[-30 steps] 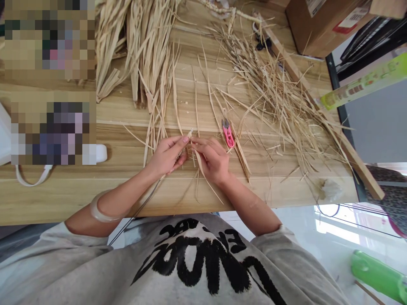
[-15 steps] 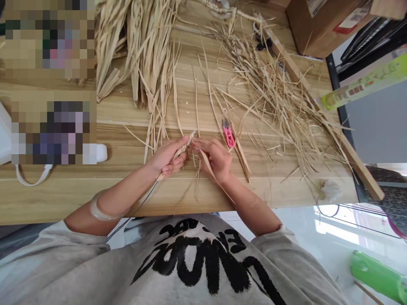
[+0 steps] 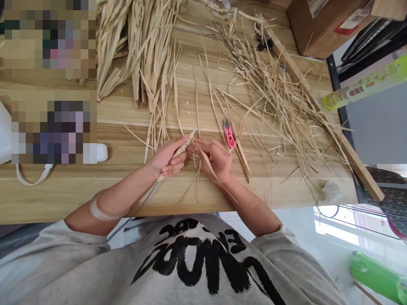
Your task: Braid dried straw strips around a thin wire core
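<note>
The left grip (image 3: pixel 171 158) curls closed round the wrapped cord (image 3: pixel 183 148), more of which shows beside its thumb than a second ago, seemingly putting the winding within easier reach of the right grip (image 3: pixel 216 157) alongside, pinching a pale strip (image 3: pixel 208 162).

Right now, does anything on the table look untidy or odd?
Yes: up and to the right of the pink snips, loose dry strips lie tangled, pointing every way, a few crossing the wooden bar. The bundle at upper left lies mostly aligned.
</note>
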{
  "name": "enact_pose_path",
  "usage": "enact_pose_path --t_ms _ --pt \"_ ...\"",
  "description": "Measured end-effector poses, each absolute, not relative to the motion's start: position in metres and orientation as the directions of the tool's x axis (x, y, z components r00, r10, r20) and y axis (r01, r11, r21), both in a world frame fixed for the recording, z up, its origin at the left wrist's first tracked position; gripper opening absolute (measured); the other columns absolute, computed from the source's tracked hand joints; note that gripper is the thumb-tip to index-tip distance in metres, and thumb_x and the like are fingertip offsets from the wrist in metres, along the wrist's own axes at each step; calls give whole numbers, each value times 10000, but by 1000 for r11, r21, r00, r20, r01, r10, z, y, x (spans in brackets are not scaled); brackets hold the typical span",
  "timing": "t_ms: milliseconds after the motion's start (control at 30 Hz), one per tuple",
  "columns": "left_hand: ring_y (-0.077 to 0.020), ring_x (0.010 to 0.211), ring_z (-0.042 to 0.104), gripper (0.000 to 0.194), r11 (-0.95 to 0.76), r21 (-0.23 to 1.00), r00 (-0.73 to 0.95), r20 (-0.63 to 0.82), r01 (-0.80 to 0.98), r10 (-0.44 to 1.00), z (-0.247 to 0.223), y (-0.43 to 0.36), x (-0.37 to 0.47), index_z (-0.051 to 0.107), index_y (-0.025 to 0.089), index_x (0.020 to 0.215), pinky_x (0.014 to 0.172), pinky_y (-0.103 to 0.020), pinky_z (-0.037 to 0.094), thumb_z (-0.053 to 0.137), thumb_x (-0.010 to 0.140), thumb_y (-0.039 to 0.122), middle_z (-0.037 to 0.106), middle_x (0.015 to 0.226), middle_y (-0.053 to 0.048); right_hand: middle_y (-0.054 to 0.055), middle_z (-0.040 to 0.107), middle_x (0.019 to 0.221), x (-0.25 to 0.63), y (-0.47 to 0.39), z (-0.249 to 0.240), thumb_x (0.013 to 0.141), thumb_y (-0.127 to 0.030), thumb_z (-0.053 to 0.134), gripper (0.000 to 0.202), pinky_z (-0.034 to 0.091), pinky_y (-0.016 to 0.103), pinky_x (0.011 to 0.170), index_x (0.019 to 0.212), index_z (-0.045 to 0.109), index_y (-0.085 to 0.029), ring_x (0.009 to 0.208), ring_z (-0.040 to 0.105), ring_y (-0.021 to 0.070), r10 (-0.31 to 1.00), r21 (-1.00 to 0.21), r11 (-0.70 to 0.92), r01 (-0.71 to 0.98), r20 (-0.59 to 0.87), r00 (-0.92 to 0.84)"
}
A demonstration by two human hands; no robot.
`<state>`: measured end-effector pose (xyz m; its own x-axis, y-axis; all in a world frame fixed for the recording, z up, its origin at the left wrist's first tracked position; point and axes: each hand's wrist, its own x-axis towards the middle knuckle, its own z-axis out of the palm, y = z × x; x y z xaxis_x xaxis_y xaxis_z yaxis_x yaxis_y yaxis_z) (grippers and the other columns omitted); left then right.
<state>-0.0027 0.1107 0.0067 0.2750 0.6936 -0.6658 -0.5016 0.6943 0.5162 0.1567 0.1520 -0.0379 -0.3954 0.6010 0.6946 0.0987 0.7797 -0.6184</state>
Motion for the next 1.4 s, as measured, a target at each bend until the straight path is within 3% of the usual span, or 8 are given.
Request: enact_pose_path --t_ms 133,300,500,733,867,1133,1267,1400 --pt "-59 168 191 539 699 524 280 -664 -487 693 7 112 -2 565 170 669 182 -146 188 410 991 573 314 308 90 73 801 987 156 152 -37 931 -97 563 168 612 291 706 994 660 -219 879 759 162 556 -560 822 108 744 -370" --pt "-71 171 192 504 668 541 261 -643 -510 720 5 112 -4 518 172 600 161 -171 213 402 1018 428 323 308 76 66 800 988 156 152 -38 927 -91 570 174 611 282 700 994 659 -224 855 753 156 562 -562 819 116 744 -362" --pt "-80 168 212 522 648 579 215 -641 -494 737 5 111 -1 525 167 577 166 -175 224 370 1030 376 309 290 66 64 799 998 156 153 -38 938 -107 555 169 612 298 708 993 660 -228 856 752 159 569 -578 810 100 732 -374" --pt "-64 172 248 569 597 677 101 -621 -429 777 0 108 5 522 168 577 186 -157 181 451 973 571 348 332 59 59 801 993 155 153 -38 930 -102 568 162 618 286 709 980 656 -229 854 755 150 561 -565 817 110 739 -373" --pt "-62 185 284 552 553 735 19 -594 -393 804 0 107 7 477 167 509 199 -157 175 567 941 498 359 335 49 55 800 982 155 153 -37 937 -115 560 154 623 297 716 966 651 -236 872 756 155 573 -579 808 112 726 -381" --pt "-63 192 304 494 472 810 -31 -513 -346 858 -3 105 8 495 169 525 216 -161 164 594 926 440 366 341 48 48 801 976 155 153 -37 934 -111 566 155 633 299 715 962 650 -238 867 765 159 572 -574 810 119 728 -377" --pt "-71 195 300 464 464 808 -54 -516 -362 855 -5 104 7 539 163 568 215 -173 170 507 945 432 408 360 33 53 801 989 155 153 -38 934 -111 566 157 631 300 720 973 653 -236 879 764 160 580 -582 804 122 721 -380" --pt "-86 204 314 378 453 794 -32 -508 -406 861 -6 103 5 566 154 601 210 -183 185 418 912 307 444 383 14 57 800 1000 156 154 -39 935 -114 563 155 630 305 748 967 654 -235 912 765 165 596 -608 787 103 708 -379"
